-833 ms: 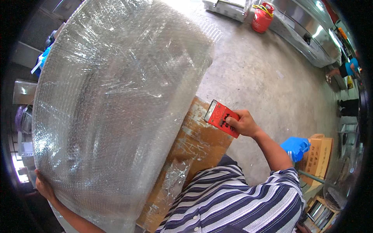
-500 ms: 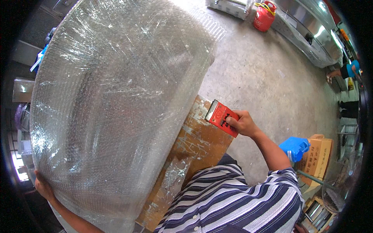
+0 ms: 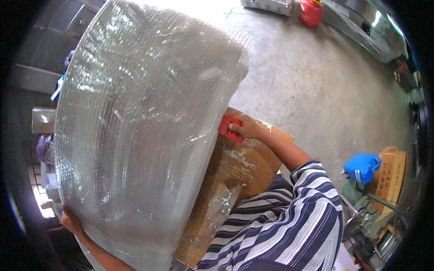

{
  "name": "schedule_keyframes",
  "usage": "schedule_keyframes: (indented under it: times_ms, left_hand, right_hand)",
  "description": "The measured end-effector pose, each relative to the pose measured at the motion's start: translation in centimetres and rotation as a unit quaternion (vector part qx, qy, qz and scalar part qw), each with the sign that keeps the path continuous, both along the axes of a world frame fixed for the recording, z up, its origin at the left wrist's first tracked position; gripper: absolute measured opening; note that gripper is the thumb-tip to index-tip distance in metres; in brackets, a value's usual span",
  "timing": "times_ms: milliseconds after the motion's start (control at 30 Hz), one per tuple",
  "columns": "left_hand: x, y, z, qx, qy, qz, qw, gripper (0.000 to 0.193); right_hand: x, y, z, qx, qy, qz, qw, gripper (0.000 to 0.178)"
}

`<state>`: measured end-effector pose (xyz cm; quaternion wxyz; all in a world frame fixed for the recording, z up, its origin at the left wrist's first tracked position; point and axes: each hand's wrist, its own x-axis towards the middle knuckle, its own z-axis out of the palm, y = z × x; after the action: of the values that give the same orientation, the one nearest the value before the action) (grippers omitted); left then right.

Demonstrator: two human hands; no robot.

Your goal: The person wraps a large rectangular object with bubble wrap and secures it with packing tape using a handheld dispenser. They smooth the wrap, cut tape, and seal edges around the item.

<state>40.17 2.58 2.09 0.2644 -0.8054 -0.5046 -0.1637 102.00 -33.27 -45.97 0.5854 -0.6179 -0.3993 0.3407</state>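
Note:
A large, bulky item wrapped in clear bubble wrap [image 3: 135,126] fills the left and middle of the view. On its far left lower edge rests my left hand [image 3: 71,220], curled over the rim with most of the fingers hidden. My right hand [image 3: 244,127] grips a flat red hand tool [image 3: 230,128] with dark marks on it. The tool's front end meets the right edge of the wrap, so its tip is hidden or blurred. Under both lies a scuffed brown board [image 3: 244,158], scratched and streaked with pale residue, close against my body.
Grey concrete floor [image 3: 316,81] stretches to the right. A red gas cylinder [image 3: 311,12] and plastic-covered metal equipment [image 3: 361,31] stand at the back. On the right are a blue jerrycan [image 3: 361,167] and a cardboard box [image 3: 389,178].
My right hand has moved left with the red tool, bringing it to the edge of the bubble wrap. The view has shifted; my left hand stays on the rim.

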Motion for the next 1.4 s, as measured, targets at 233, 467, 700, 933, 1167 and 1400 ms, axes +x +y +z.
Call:
schedule_keyframes:
  times_ms: [233,467,700,933,1167,1400]
  left_hand:
    - [1.2,0.5,0.6,-0.022,-0.037,0.047,0.998,0.09]
    - [1.8,0.9,-0.4,0.006,-0.022,0.024,0.999,0.093]
    - [-0.9,3.3,0.3,-0.011,-0.041,-0.002,0.999,0.084]
    - [-2.5,2.7,-0.2,0.101,0.009,-0.072,0.992,0.081]
    - [3.8,-0.8,-2.4,0.052,-0.058,0.028,0.997,0.081]
    - [6.5,-8.0,-2.5,0.107,-0.111,0.015,0.988,0.077]
  right_hand:
    - [-0.8,2.5,-3.1,-0.078,-0.04,0.015,0.996,0.064]
    - [-1.1,3.9,-3.7,-0.179,-0.105,0.037,0.978,0.067]
    - [-1.1,2.3,0.1,-0.24,-0.23,-0.02,0.943,0.068]
    - [-3.1,-4.1,2.3,-0.244,-0.257,-0.085,0.931,0.065]
    - [-2.5,-13.9,2.9,-0.056,0.063,-0.405,0.911,0.052]
    - [1.6,-5.0,26.8,0.283,-0.173,-0.31,0.891,0.042]
